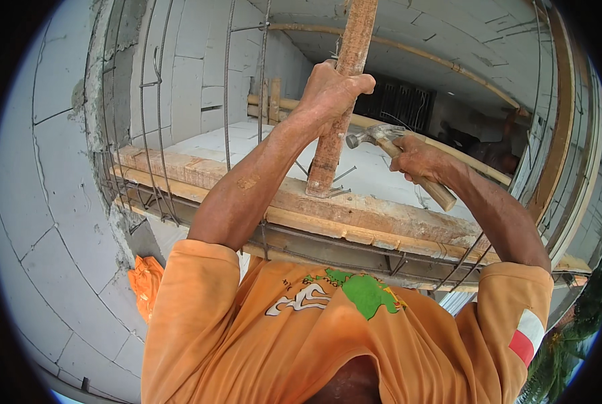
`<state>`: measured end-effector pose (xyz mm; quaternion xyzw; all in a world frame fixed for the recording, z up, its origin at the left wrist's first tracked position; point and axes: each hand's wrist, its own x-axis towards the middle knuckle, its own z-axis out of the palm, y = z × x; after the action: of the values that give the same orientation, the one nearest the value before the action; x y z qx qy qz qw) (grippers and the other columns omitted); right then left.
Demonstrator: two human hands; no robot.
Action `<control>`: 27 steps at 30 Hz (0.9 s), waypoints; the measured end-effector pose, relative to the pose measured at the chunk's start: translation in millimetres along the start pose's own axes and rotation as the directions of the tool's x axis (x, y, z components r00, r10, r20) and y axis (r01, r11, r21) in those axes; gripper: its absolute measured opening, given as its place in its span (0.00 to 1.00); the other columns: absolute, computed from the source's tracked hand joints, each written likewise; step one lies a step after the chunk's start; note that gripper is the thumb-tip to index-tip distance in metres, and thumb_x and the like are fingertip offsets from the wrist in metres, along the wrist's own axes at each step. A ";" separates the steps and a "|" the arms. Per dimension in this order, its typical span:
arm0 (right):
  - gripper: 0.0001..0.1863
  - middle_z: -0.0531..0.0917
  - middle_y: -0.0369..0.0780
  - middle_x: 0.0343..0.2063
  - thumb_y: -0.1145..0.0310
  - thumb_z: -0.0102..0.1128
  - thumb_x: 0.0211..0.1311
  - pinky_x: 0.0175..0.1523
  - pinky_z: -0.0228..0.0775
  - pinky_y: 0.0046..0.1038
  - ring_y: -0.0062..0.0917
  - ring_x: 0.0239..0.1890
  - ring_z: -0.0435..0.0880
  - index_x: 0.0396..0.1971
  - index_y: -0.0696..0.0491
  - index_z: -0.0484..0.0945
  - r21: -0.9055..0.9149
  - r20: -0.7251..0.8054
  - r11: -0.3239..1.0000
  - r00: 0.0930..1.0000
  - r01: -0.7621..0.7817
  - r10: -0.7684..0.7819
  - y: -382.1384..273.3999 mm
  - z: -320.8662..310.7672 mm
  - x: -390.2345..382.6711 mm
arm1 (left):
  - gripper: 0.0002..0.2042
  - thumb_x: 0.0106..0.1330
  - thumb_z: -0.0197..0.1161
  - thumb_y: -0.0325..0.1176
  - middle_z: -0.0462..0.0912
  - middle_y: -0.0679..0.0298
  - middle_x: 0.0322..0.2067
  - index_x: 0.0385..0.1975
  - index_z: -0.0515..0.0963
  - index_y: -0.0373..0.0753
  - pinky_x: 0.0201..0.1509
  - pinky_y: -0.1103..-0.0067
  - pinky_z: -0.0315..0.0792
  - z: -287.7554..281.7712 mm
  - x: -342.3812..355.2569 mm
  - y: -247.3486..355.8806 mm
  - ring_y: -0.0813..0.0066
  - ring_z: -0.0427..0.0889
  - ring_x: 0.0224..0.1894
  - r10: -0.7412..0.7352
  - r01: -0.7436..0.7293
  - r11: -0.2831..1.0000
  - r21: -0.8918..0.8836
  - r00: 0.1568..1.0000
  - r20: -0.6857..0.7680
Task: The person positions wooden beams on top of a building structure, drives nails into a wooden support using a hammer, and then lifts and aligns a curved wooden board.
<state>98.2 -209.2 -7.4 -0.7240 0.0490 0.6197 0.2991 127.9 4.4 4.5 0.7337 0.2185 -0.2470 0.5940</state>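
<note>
My left hand (331, 94) is wrapped round a rough wooden post (329, 158), its thumb pointing right. The post's lower end meets a long wooden beam (247, 188) lying across in front of me. Several nails (344, 173) stick out near that lower end. In my right hand (415, 159) is a claw hammer (442, 195), gripped by its wooden handle. The metal head is up and to the left, just right of the post and apart from it.
Steel reinforcing bars (228, 87) rise at the left, with more running along the beam's near side. A grey block wall (58, 168) stands left, an orange cloth (146, 283) beside it. Wooden boards (556, 114) rise at the right. Another person (499, 151) is in the dim space beyond.
</note>
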 end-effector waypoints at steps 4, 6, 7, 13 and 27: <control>0.23 0.76 0.38 0.21 0.66 0.64 0.57 0.27 0.68 0.31 0.22 0.19 0.74 0.51 0.64 0.78 -0.031 0.255 0.989 0.958 0.145 -0.132 -4.3 7.0 -15.0 | 0.19 0.50 0.70 0.37 0.73 0.63 0.26 0.37 0.78 0.30 0.27 0.71 0.66 -2.0 1.2 2.9 0.75 0.72 0.26 0.014 -0.014 1.000 -0.021 1.000 -0.003; 0.22 0.76 0.38 0.21 0.67 0.63 0.58 0.26 0.68 0.31 0.22 0.20 0.75 0.50 0.64 0.78 -0.003 0.236 0.989 0.962 0.146 -0.141 -9.0 -2.6 -11.7 | 0.19 0.50 0.70 0.37 0.73 0.63 0.26 0.37 0.78 0.30 0.28 0.71 0.66 -3.3 0.3 6.2 0.75 0.72 0.26 0.004 -0.003 0.999 -0.046 1.000 0.018; 0.19 0.77 0.38 0.21 0.68 0.62 0.58 0.24 0.68 0.30 0.21 0.20 0.75 0.47 0.63 0.78 0.048 0.167 0.987 0.973 0.150 -0.156 -5.4 -1.1 -6.0 | 0.18 0.50 0.70 0.36 0.73 0.63 0.26 0.37 0.78 0.30 0.28 0.71 0.66 0.1 -2.1 6.3 0.74 0.72 0.26 0.006 -0.006 0.999 -0.045 1.000 0.012; 0.21 0.76 0.38 0.18 0.68 0.61 0.58 0.25 0.67 0.32 0.22 0.19 0.75 0.50 0.64 0.77 -0.100 0.089 0.994 0.996 0.039 -0.030 -1.2 0.7 8.0 | 0.18 0.51 0.70 0.36 0.73 0.63 0.26 0.38 0.78 0.31 0.28 0.71 0.68 0.5 -2.0 -2.3 0.74 0.73 0.26 0.014 -0.015 0.999 -0.036 1.000 -0.022; 0.22 0.77 0.39 0.20 0.64 0.61 0.60 0.30 0.70 0.34 0.24 0.21 0.77 0.50 0.64 0.76 -0.115 0.223 0.988 0.971 0.108 -0.080 -24.2 2.8 -34.5 | 0.22 0.50 0.70 0.37 0.74 0.61 0.28 0.42 0.77 0.27 0.29 0.71 0.68 -2.4 -3.5 1.0 0.73 0.74 0.28 0.013 -0.013 1.000 0.000 1.000 0.004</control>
<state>98.7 -198.4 33.4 -0.6706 -0.0577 0.6823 0.2853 126.0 6.5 7.8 0.7346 0.2124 -0.2445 0.5962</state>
